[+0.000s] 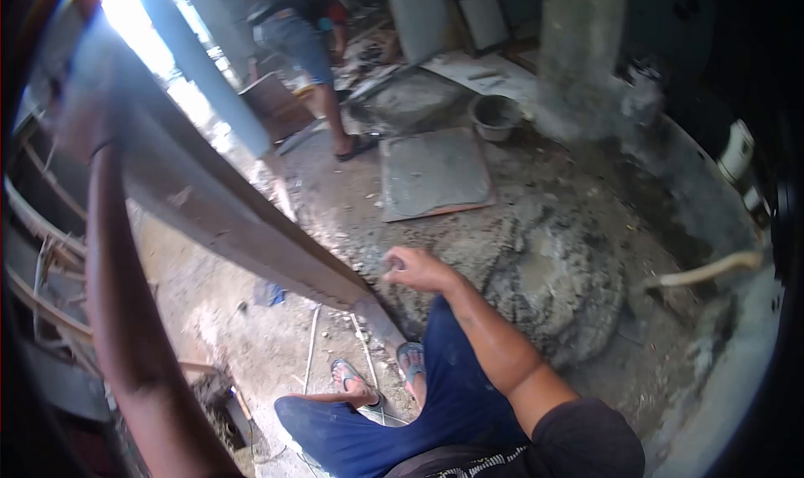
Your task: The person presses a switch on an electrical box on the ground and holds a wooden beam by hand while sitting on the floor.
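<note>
A long grey-brown post or board (226,218) runs from the upper left down to the floor by my feet. My left hand (79,114) is raised at its upper part and seems to touch it; blur and glare smear the fingers. In front of my knees my right hand (412,269) hangs in the air with its fingers curled in. A small dark spot shows between thumb and fingers, but I cannot make out if it is an object. Beneath and beyond this hand lies a ring-shaped heap of wet mortar (578,310) with water in its middle.
A flat mortar-covered board (435,172) lies ahead, with a dark bucket (494,116) beside it. A tool with a pale wooden handle (708,270) is at the right. Another person (306,47) bends over at the back. A concrete column (582,51) stands behind the bucket.
</note>
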`<state>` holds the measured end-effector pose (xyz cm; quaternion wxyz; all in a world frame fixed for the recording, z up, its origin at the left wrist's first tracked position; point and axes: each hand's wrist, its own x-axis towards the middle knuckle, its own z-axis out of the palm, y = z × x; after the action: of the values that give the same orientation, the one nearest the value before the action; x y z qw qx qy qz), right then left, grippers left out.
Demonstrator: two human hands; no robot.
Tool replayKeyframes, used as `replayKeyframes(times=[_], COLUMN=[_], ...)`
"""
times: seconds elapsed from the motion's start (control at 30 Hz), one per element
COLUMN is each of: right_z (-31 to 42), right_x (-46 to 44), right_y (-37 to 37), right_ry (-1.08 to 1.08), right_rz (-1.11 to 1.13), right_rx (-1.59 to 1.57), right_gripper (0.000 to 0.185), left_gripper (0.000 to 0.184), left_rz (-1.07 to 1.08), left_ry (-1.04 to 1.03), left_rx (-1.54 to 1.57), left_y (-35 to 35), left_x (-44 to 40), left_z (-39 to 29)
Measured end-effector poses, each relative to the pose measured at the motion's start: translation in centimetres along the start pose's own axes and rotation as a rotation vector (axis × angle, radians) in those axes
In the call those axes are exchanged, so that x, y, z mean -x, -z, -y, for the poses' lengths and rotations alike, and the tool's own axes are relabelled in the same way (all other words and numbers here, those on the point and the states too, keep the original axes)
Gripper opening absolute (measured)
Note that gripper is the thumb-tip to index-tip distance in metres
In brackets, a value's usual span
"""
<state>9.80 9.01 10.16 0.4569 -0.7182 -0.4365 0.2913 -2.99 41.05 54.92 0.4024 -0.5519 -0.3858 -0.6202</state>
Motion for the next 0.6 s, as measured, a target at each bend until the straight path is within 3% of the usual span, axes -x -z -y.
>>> replayKeyframes(times=[0.03, 0.07, 0.1, 0.13, 0.17, 0.2, 0.23, 0.27, 0.33, 0.43, 0.6], right_z=[-1.4, -1.4, -1.8, -1.3, 1.8, -1.0, -1.2, -0.8, -0.9, 1.1, 1.6], right_x=[-0.4, -0.4, -0.7, -0.4, 0.4, -0.7, -0.7, -0.5, -0.5, 0.1, 0.1], right_y=[-0.7, -0.8, -1.0, -1.0, -0.1, -0.7, -0.6, -0.4, -0.6, -0.6, -0.7], right_ry=[0.071, 0.054, 0.036, 0.086, -0.090, 0.084, 0.063, 0.040, 0.054, 0.018, -0.038], right_rz=[-0.003, -0.010, -0.011, -0.043, 0.037, -0.017, -0.024, -0.011, -0.019, -0.007, -0.022], right_rx=[-0.045, -0.016, -0.044, -0.093, -0.187, -0.107, -0.084, -0.136, -0.133, -0.179, -0.186], right_gripper=[0.056, 0.058, 0.054, 0.049, 0.044, 0.043, 0.042, 0.039, 0.036, 0.034, 0.031], left_gripper=[0.093, 0.093, 0.070, 0.093, 0.092, 0.093, 0.082, 0.094, 0.093, 0.096, 0.097], left_rz=[0.064, 0.095, 0.057, 0.198, 0.092, -0.017, -0.033, 0.125, -0.216, 0.038, 0.078], left_ry=[-0.020, -0.001, -0.190, 0.003, -0.035, -0.067, 0.046, 0.095, -0.037, 0.079, 0.060], left_rx=[0.215, 0.047, 0.229, 0.456, 0.414, 0.365, 0.096, 0.275, 0.191, 0.319, 0.307], left_y=[1.0, 2.5, -2.8, 1.0, 1.5, 1.9, 3.8, 5.3, 1.9, 3.3, 3.8], left_x=[0.1, 0.3, -0.2, 0.1, -0.1, -0.2, 0.6, 0.1, 0.6, 0.1, -0.1], left_z=[-0.1, -0.9, 2.2, 0.7, 0.3, -0.3, -1.8, -1.6, -0.5, -0.8, -0.8])
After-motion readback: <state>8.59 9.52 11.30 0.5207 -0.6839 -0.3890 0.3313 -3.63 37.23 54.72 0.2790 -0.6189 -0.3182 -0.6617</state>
